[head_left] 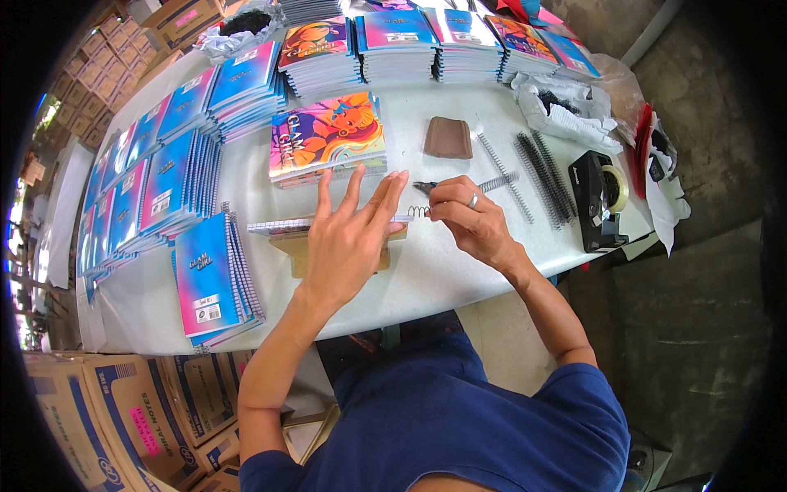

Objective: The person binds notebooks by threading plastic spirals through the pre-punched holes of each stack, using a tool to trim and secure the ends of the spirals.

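Note:
A notebook (277, 225) lies edge toward me on a brown support (293, 252) near the table's front edge. My left hand (348, 246) rests over it, fingers stretched out and spread past its far side. At the notebook's right end a thin dark spiral wire (418, 211) sticks out. My right hand (471, 215) is closed, pinching the wire's outer end between thumb and fingers. A dark pointed tool (424, 187) shows beside the right fingers; most of it is hidden. Just beyond lies a pile of notebooks with a colourful illustrated cover (328, 135).
Blue-and-pink notebooks (205, 271) stand in stacks along the left and far sides. Loose black spirals (545, 176), a brown block (448, 138) and a tape dispenser (597, 201) lie to the right. Cardboard boxes (123, 418) stand below left.

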The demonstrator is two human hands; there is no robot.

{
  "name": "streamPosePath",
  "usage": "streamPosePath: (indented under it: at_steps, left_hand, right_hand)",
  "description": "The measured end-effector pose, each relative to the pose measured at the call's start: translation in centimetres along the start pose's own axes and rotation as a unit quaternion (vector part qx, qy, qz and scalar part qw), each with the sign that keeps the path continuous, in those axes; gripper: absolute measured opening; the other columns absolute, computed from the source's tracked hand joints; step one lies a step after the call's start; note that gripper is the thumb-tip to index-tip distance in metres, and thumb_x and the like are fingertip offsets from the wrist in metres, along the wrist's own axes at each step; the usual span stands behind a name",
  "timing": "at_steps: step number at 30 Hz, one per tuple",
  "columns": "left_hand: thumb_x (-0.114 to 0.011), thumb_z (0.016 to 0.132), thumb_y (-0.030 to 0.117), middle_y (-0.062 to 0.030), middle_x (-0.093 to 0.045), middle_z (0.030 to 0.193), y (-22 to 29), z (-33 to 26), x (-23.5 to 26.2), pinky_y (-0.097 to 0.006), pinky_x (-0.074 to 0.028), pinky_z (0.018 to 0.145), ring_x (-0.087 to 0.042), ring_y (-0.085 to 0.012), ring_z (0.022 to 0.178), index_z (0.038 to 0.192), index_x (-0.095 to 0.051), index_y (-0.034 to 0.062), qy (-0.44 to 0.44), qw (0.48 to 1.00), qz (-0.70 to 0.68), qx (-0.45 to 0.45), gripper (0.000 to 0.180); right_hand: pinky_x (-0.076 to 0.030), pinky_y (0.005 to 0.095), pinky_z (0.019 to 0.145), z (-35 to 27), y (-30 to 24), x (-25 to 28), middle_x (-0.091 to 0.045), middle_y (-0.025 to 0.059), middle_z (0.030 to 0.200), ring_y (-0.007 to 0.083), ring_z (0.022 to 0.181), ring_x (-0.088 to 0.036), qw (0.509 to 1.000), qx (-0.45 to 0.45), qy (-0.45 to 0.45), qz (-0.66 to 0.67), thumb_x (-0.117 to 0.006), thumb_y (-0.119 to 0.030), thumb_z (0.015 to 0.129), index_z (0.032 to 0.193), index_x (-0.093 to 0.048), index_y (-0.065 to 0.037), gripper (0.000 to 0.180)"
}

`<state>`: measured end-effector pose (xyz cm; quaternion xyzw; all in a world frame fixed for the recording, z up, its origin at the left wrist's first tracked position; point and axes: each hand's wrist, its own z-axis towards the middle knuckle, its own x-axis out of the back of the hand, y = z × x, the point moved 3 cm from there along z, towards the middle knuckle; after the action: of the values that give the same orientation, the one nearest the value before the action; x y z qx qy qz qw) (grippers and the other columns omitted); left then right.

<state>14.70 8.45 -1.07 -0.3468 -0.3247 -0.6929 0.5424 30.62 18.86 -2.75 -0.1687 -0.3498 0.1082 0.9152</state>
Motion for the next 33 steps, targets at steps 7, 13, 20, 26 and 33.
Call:
streamPosePath:
  at_steps: [7,13,20,26,33]
  left_hand:
    - [-0.067,0.084,0.019,-0.0016,-0.055,0.137,-0.3,0.2,-0.1,-0.057,-0.026,0.109,-0.047,-0.0345,0.130,0.140,-0.048,0.0141,-0.016,0.999,0.032,0.007,0.059]
    - [-0.068,0.083,0.018,-0.0003,-0.053,0.139,-0.1,-0.1,-0.1,-0.057,-0.027,0.109,-0.047,-0.0339,0.129,0.138,-0.051,0.0167,-0.027,0.999,0.028,0.007,0.058]
    - [-0.069,0.081,0.022,0.0018,-0.056,0.136,0.3,-1.0,-0.4,-0.061,-0.029,0.106,-0.046,-0.0362,0.129,0.133,-0.057,0.0184,0.008,0.998,0.048,-0.028,0.053]
    - [-0.068,0.081,0.018,0.0002,-0.057,0.135,0.6,-1.2,-0.2,-0.059,-0.028,0.108,-0.047,-0.0341,0.130,0.132,-0.058,0.0170,0.013,0.999,0.041,-0.023,0.052]
    - [-0.064,0.086,0.024,-0.0044,-0.059,0.132,-0.2,-0.4,-0.3,-0.056,-0.034,0.104,-0.054,-0.0330,0.120,0.135,-0.054,0.0135,-0.012,1.000,0.027,-0.008,0.051]
  right_hand:
    - [-0.052,0.0358,0.068,0.2,0.1,-0.6,-0.058,0.0081,0.096,0.0250,0.088,-0.060,0.995,-0.096,0.000,0.003,-0.068,0.009,0.075,0.106,-0.067,-0.006,0.034]
    - [-0.051,0.0356,0.067,0.6,-0.4,-0.1,-0.060,0.0062,0.092,0.0231,0.083,-0.060,0.987,-0.153,0.017,0.042,-0.071,0.001,0.078,0.104,-0.069,-0.009,0.028]
    - [-0.045,0.0355,0.078,0.8,-0.8,0.4,-0.062,0.0035,0.092,0.0223,0.088,-0.058,0.987,-0.133,-0.030,0.084,-0.072,-0.001,0.077,0.099,-0.070,-0.009,0.023]
    - [-0.045,0.0376,0.080,1.4,-1.0,0.8,-0.063,0.0037,0.093,0.0235,0.089,-0.059,0.985,-0.122,-0.076,0.101,-0.071,0.002,0.076,0.096,-0.069,-0.008,0.023]
    - [-0.050,0.0377,0.073,2.2,-1.3,1.3,-0.063,0.0065,0.092,0.0254,0.089,-0.060,0.981,-0.137,-0.091,0.104,-0.070,0.005,0.075,0.096,-0.069,-0.006,0.024]
